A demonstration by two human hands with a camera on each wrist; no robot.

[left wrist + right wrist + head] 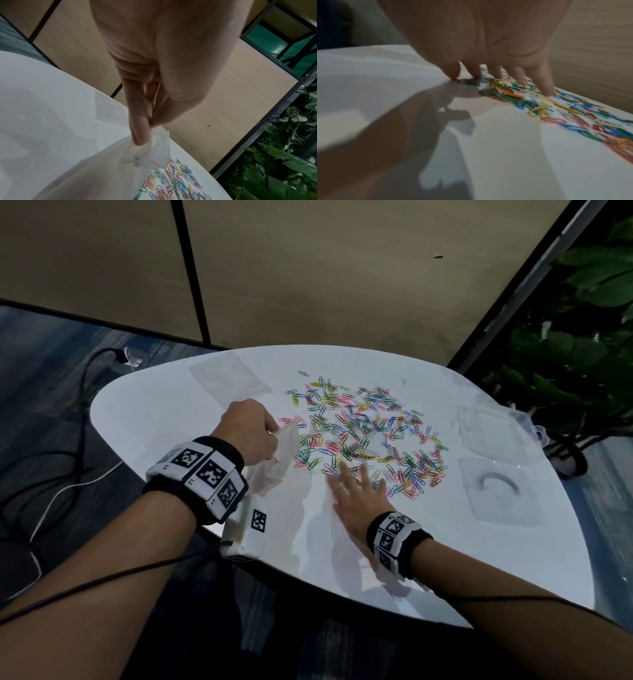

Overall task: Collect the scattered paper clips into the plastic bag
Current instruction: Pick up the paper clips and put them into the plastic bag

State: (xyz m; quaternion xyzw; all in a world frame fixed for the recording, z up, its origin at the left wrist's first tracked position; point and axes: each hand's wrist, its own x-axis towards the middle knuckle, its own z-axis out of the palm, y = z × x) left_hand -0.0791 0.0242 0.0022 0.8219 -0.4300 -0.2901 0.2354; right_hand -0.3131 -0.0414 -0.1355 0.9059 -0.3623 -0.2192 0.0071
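Many coloured paper clips (pixel 363 433) lie scattered over the middle of the white table (pixel 164 419). My left hand (pixel 248 433) pinches the top edge of a thin translucent plastic bag (pixel 282 453), which hangs down to the table at the left edge of the clips; the wrist view shows thumb and fingers pinching the bag (pixel 154 152). My right hand (pixel 352 494) lies flat with its fingers spread, the fingertips (pixel 548 93) touching the near edge of the paper clips (pixel 539 108).
A flat clear plastic sheet (pixel 229 378) lies at the table's back left. Two clear plastic trays (pixel 493 429) (pixel 500 491) sit at the right. A white device (pixel 246 532) rests at the near edge. Plants (pixel 582 337) stand right, cables (pixel 82 405) on the floor left.
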